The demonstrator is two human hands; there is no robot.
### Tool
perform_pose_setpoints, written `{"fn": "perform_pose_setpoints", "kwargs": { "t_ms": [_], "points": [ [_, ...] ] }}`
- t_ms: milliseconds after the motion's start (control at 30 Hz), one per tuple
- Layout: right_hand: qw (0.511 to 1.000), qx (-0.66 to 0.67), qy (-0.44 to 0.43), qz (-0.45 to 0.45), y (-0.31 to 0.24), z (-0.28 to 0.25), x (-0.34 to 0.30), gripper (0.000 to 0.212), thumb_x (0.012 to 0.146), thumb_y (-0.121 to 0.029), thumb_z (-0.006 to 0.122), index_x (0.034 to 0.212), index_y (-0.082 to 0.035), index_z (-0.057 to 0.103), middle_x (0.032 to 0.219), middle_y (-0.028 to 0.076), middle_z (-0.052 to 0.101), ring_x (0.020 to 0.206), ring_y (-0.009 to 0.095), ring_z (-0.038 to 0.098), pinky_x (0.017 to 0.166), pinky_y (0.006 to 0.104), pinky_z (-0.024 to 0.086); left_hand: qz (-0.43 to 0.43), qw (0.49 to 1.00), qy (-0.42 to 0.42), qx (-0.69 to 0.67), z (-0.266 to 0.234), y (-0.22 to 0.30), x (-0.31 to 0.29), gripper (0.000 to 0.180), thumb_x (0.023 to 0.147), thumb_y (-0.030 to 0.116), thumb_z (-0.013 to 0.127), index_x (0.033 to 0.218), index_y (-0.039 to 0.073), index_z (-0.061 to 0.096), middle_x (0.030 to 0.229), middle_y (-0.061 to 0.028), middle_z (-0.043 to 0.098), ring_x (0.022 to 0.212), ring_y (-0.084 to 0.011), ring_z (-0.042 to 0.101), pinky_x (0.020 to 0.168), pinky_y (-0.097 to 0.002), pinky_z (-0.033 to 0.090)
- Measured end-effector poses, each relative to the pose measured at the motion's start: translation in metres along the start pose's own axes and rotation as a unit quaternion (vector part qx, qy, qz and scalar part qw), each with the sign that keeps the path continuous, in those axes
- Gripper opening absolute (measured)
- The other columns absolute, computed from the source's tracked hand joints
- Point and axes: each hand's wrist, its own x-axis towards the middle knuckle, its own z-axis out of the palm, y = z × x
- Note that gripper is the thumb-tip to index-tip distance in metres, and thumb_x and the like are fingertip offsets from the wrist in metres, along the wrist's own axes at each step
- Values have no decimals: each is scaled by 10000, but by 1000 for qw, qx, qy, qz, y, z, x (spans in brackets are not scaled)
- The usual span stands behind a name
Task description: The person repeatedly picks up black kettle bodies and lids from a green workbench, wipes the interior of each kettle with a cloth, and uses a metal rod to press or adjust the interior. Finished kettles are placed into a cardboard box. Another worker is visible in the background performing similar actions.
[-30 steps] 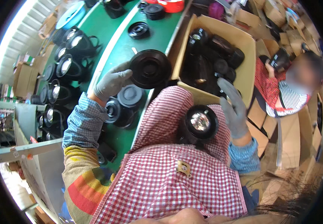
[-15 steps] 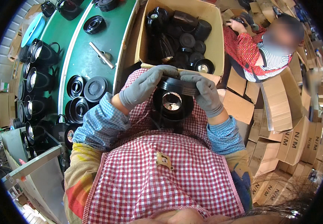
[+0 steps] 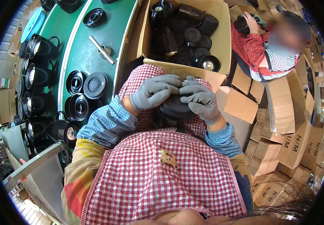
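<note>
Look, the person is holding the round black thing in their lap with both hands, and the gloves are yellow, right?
Not quite. Both hands, left hand and right hand, do hold the round black part over the lap, but the head view shows the gloves are grey, not yellow.

A factory assembly line: left of the left hand a green conveyor carries rows of black pots and lids; ahead sits a parts carton, flat cartons stacked to the right.

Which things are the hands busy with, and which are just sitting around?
In use:
left hand
right hand
black round part, held by both hands

Lying about:
cardboard box of black parts
black lids on the green table
metal rod
</note>
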Motion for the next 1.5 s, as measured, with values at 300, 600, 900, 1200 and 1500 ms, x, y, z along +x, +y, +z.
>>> {"fn": "perform_pose_setpoints", "kwargs": {
  "t_ms": [300,600,900,1200,1500],
  "points": [
    [996,-89,-10,-10,-14,0,-1,90,808,-138,719,827,-69,774,1093,103,736,1215,302,615,1209,505,297,66,998,8,-2,0,-6,10,293,1017,192,513,1056,-15,718,1209,-189,665,1204,-380,614,1064,-470,472],
    [992,-127,-29,-6,-4,-6,2,67,792,-75,689,783,-74,756,1082,100,732,1215,301,620,1200,508,315,73,997,9,6,2,-9,9,282,1016,199,534,1045,-20,709,1175,-197,675,1172,-384,627,1034,-469,494],
    [986,-164,-4,4,5,2,-12,118,850,-54,627,822,-73,739,1118,81,721,1293,290,582,1196,513,302,57,996,-18,69,5,-1,3,255,997,171,549,1059,-26,699,1205,-208,666,1194,-405,606,1076,-505,454],
    [986,-156,39,48,1,20,-20,300,971,-124,535,1224,-40,674,1318,179,625,1388,376,462,1186,476,322,-39,996,-22,82,7,4,-8,296,1010,160,520,1205,-13,660,1353,-222,592,1325,-382,515,1165,-485,356],
    [945,-328,-3,12,-15,5,-8,761,1009,-570,436,1526,-13,399,1534,252,411,1425,442,377,1212,536,244,-196,969,12,149,14,26,6,415,994,168,577,1371,-3,547,1344,-251,577,1224,-401,586,1052,-432,472]
  ]
}}
